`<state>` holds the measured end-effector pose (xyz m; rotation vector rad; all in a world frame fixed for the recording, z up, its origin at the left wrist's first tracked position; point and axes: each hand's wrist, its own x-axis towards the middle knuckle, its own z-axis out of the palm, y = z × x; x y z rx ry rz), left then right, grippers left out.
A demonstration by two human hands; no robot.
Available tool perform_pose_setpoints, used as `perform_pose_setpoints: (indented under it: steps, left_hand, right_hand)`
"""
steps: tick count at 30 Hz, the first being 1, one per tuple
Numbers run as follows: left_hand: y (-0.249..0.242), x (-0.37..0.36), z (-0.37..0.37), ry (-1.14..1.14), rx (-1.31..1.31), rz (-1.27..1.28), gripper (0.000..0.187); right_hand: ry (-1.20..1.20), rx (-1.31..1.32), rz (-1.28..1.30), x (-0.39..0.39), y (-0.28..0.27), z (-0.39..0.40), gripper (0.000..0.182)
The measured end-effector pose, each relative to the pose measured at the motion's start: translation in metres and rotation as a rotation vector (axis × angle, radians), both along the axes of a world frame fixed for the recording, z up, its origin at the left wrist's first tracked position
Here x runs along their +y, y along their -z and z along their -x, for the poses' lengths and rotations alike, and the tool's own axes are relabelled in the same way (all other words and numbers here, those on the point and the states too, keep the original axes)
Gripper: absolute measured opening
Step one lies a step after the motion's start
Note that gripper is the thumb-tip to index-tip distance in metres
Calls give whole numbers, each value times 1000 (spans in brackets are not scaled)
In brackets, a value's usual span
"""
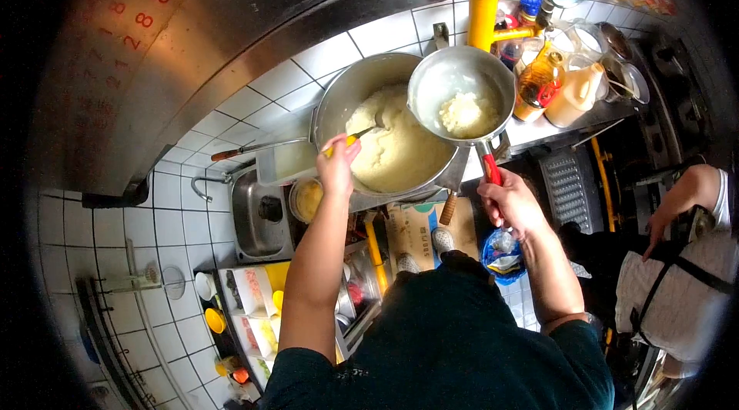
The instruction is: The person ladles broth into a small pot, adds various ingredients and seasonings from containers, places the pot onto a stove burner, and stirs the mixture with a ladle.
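Note:
A large metal pot [336, 96] in front of me contains a pale yellow, thick mash-like food [400, 152]. My left hand [337, 167] is closed around the yellow handle of a metal spoon [360, 134], whose bowl end dips into the food. My right hand [514, 202] grips a small saucepan [440, 79] by its red handle. The saucepan overlaps the pot's right rim from above, and a pale lump of similar food [466, 113] lies on its bottom. Left of the pot, a long tool with a brown handle [225, 154] reaches toward the rim.
At left are a sink [250, 242], a pale rectangular container [269, 171] and a tub of yellowish food [308, 198]. Bottles, including a cream jug [576, 94], crowd the right counter. A metal hood [254, 33] overhangs the upper left. Another person [670, 287] stands at right.

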<state>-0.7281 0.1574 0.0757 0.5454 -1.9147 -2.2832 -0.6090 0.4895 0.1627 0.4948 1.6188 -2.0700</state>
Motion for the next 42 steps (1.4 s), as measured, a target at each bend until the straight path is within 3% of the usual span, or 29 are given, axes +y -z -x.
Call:
perform_pose_setpoints:
  steps: [2, 11, 15, 18, 20, 23, 26, 29, 31, 34, 38, 42]
  left_hand:
    - [3, -12, -2, -149, 24, -200, 25]
    - [-110, -15, -78, -320, 328, -304, 24]
    - [-151, -12, -144, -244, 466, -315, 23]
    - [-157, 4, -199, -125, 479, 90, 23]
    - [-178, -2, -233, 193, 559, 970, 27]
    - [-153, -9, -285, 320, 603, 1332, 32]
    - [-157, -30, -349, 191, 525, 1665, 41]
    - [-137, -54, -435, 9, 254, 1942, 43]
    - [-133, -68, -502, -221, 155, 1826, 42]
    - [-132, -87, -609, -371, -74, 1749, 40]
    - [-126, -92, -741, -602, -305, 1678, 40]
    - [-109, -95, -849, -763, -686, 1672, 44]
  right_hand:
    - [19, -12, 10, -1, 1, 1, 6]
    - [-51, 30, -11, -11, -7, 10, 7]
    - [-127, 66, -21, -33, -17, 7, 7]
    - [-254, 92, -61, -63, -28, -1, 7]
    - [-348, 95, -50, -83, -37, -13, 5]
    - [-462, 113, -29, -126, -44, -48, 7]
    - [-668, 153, 69, -179, -35, -92, 10]
    - [-868, 132, 127, -242, -25, -154, 12]
    - [-1074, 151, 181, -285, -15, -198, 14]
    - [-1349, 134, 215, -349, -3, -282, 18]
    - [-1508, 52, 270, -420, 22, -414, 26]
    - [-1890, -13, 273, -483, 46, -549, 23]
